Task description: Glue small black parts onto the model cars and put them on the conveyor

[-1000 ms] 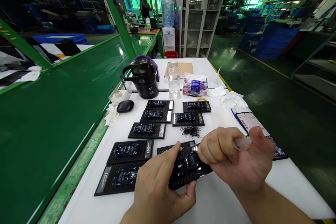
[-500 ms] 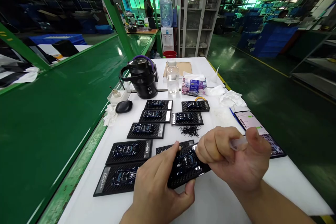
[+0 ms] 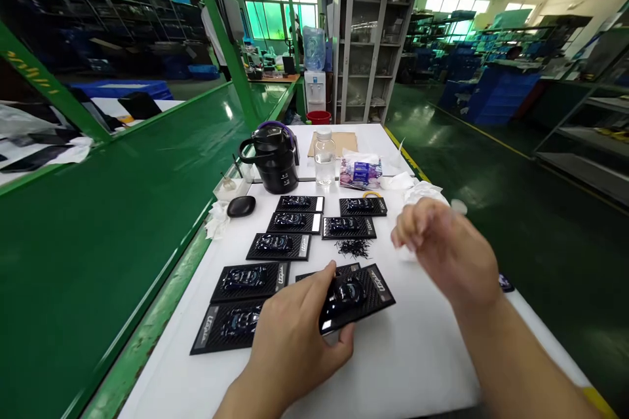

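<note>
My left hand point(image 3: 295, 334) grips a dark model car point(image 3: 346, 293) mounted on a black carbon-patterned display base point(image 3: 381, 294), thumb below and fingers over the left end. The base is tilted above the table, its silver nameplate at the far right corner. My right hand point(image 3: 445, 242) is raised to the right, apart from the base and blurred, with its fingers curled. A round whitish translucent plastic piece point(image 3: 458, 207) sticks out behind it; the rest is hidden. Another display base point(image 3: 356, 268) lies partly covered behind the held one. Model cars on bases point(image 3: 250, 278) lie to the left.
A pile of short black strips point(image 3: 354, 248) lies beyond the held base. Farther back are more model cars point(image 3: 343, 225), a black mouse-like object point(image 3: 241, 206), a black jug point(image 3: 272, 160), a clear bottle point(image 3: 324, 160), a tissue pack point(image 3: 360, 171) and crumpled tissue point(image 3: 425, 191).
My right hand has lifted off the model car and moved right and up, taking the translucent piece with it. The base in my left hand has turned and its nameplate now shows.
</note>
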Demonstrator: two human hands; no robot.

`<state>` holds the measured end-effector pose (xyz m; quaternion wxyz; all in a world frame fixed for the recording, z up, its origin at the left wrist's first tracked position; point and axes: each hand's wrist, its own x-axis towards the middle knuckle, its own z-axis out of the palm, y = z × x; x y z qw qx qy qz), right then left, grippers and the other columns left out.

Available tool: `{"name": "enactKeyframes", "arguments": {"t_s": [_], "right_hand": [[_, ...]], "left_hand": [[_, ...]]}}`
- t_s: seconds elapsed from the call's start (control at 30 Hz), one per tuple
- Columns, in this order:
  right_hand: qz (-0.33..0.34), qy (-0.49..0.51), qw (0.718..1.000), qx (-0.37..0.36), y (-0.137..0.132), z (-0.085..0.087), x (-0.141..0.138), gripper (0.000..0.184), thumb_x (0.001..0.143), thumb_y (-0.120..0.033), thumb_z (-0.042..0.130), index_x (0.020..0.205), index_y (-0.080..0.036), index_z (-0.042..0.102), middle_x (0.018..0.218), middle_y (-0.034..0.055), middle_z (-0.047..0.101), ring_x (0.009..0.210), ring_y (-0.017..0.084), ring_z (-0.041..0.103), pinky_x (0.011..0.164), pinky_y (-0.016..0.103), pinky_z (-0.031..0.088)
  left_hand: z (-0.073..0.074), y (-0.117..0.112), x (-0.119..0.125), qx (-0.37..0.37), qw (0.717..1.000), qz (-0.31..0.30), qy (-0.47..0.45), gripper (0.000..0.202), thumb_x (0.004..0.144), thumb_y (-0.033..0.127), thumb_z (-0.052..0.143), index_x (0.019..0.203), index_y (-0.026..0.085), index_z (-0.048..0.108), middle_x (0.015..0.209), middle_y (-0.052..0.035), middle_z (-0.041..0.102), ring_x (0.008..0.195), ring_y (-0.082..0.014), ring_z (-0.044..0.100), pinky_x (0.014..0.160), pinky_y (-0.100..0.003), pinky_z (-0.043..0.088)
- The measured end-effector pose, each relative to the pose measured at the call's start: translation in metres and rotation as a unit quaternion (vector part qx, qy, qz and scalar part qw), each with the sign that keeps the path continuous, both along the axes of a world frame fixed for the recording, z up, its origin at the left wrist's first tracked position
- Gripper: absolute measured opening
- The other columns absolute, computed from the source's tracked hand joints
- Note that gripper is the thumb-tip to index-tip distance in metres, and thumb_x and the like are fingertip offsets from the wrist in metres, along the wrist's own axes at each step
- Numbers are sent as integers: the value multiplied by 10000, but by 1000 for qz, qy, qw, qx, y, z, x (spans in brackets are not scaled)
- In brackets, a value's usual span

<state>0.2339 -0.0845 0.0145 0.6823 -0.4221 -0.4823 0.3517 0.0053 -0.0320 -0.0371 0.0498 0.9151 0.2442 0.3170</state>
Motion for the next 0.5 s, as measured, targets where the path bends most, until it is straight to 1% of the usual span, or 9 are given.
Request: {"name": "enactKeyframes", "arguments": {"t_s": [0.07, 0.1, 0.17, 0.23, 0.33, 0.37, 0.4, 0.43, 0.5], "right_hand": [[-144, -31, 988, -45, 9, -12, 29, 370, 910, -580, 517, 770, -237, 514, 735, -1, 516, 748, 185, 557, 785, 352, 479], [-217, -70, 970, -83, 13, -21, 43, 415, 891, -635, 489, 765, -240, 509, 752, 7, 539, 774, 197, 578, 788, 357, 485], [-267, -105, 950, -126, 19, -40, 64, 438, 849, -661, 517, 773, -230, 537, 761, 31, 580, 775, 221, 590, 764, 374, 483], [-301, -136, 932, -148, 18, -55, 72, 422, 818, -634, 573, 822, -212, 569, 797, 57, 614, 788, 240, 594, 768, 394, 475], [-377, -178, 899, -132, 8, -60, 64, 446, 849, -554, 581, 1108, -194, 529, 1084, 111, 602, 1001, 262, 565, 898, 419, 434], [-382, -216, 890, -128, 4, -58, 57, 443, 884, -516, 548, 1182, -194, 486, 1147, 118, 571, 1044, 256, 543, 924, 413, 417], [-362, -266, 884, -130, 1, -55, 49, 402, 914, -470, 518, 1205, -198, 470, 1154, 112, 560, 1038, 243, 537, 920, 395, 416], [-319, -324, 880, -139, -1, -53, 40, 330, 926, -420, 510, 1174, -203, 495, 1107, 93, 573, 987, 228, 549, 885, 368, 428], [-200, -425, 867, -166, -1, -52, 22, 129, 896, -300, 553, 989, -214, 581, 939, 43, 601, 830, 196, 570, 771, 313, 444]], "left_hand": [[6, -6, -9, 10, 1000, -12, 9, 676, 672, 292, 629, 1323, 166, 497, 1105, -78, 720, 916, -242, 721, 736, -362, 643], [7, -10, -14, 12, 1000, -18, 14, 694, 646, 279, 634, 1318, 171, 501, 1114, -73, 719, 928, -239, 719, 752, -355, 643], [5, -18, -23, 18, 999, -27, 27, 738, 588, 256, 642, 1309, 174, 507, 1127, -66, 716, 939, -236, 716, 770, -345, 644], [-3, -25, -29, 22, 998, -35, 44, 757, 551, 233, 658, 1292, 172, 517, 1130, -64, 715, 944, -240, 711, 788, -347, 644], [-17, -29, -34, 18, 997, -47, 60, 742, 551, 210, 702, 1271, 164, 528, 1116, -70, 715, 972, -258, 690, 834, -369, 635], [-20, -29, -34, 12, 996, -51, 66, 741, 564, 203, 712, 1279, 161, 524, 1118, -73, 712, 991, -266, 679, 853, -380, 628], [-23, -27, -35, 4, 996, -55, 73, 737, 584, 199, 718, 1292, 163, 517, 1132, -76, 706, 1017, -274, 665, 873, -393, 619], [-25, -26, -36, -9, 995, -57, 83, 734, 612, 197, 719, 1313, 170, 504, 1161, -79, 695, 1048, -281, 648, 893, -408, 607], [-25, -22, -37, -48, 991, -56, 108, 717, 683, 192, 704, 1361, 203, 470, 1230, -73, 661, 1106, -290, 610, 938, -451, 575]]}}
